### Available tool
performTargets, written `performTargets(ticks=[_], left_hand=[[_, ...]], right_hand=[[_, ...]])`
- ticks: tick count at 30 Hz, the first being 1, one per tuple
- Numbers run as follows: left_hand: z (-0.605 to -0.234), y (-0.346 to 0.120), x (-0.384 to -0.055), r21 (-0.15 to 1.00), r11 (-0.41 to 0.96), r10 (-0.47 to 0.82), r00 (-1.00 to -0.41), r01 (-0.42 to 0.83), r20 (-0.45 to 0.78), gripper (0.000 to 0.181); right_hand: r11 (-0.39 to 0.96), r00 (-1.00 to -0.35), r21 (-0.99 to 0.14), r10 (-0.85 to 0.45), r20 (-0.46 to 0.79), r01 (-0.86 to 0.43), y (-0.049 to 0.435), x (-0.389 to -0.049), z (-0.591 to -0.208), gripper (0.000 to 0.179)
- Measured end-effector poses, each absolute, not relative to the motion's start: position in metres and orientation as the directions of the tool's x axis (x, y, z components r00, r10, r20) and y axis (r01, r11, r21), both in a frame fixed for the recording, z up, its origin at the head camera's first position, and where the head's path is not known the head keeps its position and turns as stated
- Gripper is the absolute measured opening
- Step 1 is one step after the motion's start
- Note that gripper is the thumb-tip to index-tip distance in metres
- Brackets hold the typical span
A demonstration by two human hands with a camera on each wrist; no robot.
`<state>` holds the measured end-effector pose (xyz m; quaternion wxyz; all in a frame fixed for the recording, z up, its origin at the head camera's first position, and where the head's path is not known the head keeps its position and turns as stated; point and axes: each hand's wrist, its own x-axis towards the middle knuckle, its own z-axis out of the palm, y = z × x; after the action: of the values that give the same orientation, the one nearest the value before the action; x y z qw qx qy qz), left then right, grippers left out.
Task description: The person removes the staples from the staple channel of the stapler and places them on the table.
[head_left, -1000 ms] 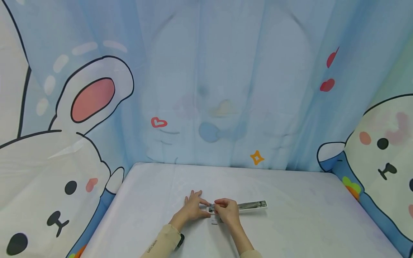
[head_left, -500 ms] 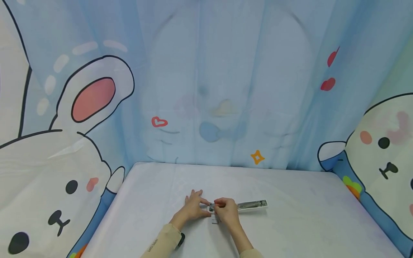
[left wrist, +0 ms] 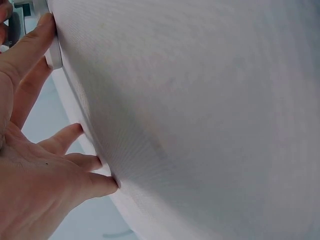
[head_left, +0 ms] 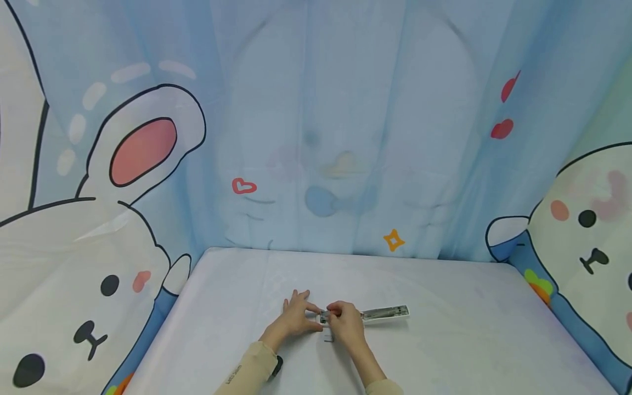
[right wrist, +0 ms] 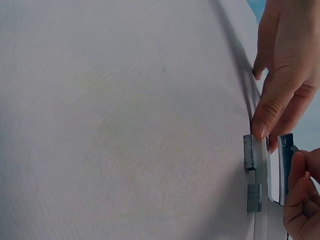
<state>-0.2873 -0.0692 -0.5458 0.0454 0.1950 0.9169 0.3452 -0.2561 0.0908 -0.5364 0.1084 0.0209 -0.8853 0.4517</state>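
Observation:
A long, narrow white case (head_left: 387, 313) with a dark, shiny top lies across the table. My left hand (head_left: 296, 318) holds its left end between thumb and index finger, the other fingers spread on the cloth. In the right wrist view, the fingertips of my right hand (right wrist: 305, 192) pinch a dark, shiny flat strip (right wrist: 285, 167) at the white case. In the head view my right hand (head_left: 348, 326) covers the part of the case beside the left fingertips. Two small grey ridged blocks (right wrist: 254, 198) lie along the case's near side.
White cloth covers the table (head_left: 444, 340). Behind it hangs a blue curtain (head_left: 345, 109) printed with cartoon animals. A dark band (head_left: 277, 366) shows at the left sleeve's cuff.
My right hand has shifted very slightly left along the case. The left hand and the case stay in place.

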Motion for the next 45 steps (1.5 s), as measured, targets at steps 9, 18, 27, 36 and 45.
performTargets(ticks=[9,18,27,36,45], left_hand=[[-0.544,-0.07,-0.29,0.648,0.683,0.396,-0.916,0.338,0.061,0.033],[-0.546,-0.069,-0.286,0.656,0.673,0.402,-0.914,0.34,0.062,0.033],[-0.543,-0.07,-0.285,0.661,0.659,0.408,-0.909,0.359,0.087,0.034],[-0.545,-0.068,-0.284,0.656,0.684,0.384,-0.922,0.319,0.048,0.033],[-0.549,-0.069,-0.287,0.658,0.679,0.389,-0.92,0.325,0.053,0.032]], right_hand=[[0.539,-0.969,-0.827,0.073,0.235,-0.16,0.093,-0.257,-0.535,0.014],[0.528,-0.972,-0.835,0.073,0.223,-0.152,0.096,-0.253,-0.536,0.015],[0.484,-0.971,-0.857,0.058,0.233,-0.177,0.1,-0.25,-0.532,0.017],[0.456,-0.977,-0.877,0.062,0.202,-0.153,0.105,-0.245,-0.535,0.015],[0.42,-0.983,-0.899,0.075,0.169,-0.123,0.112,-0.24,-0.533,0.015]])
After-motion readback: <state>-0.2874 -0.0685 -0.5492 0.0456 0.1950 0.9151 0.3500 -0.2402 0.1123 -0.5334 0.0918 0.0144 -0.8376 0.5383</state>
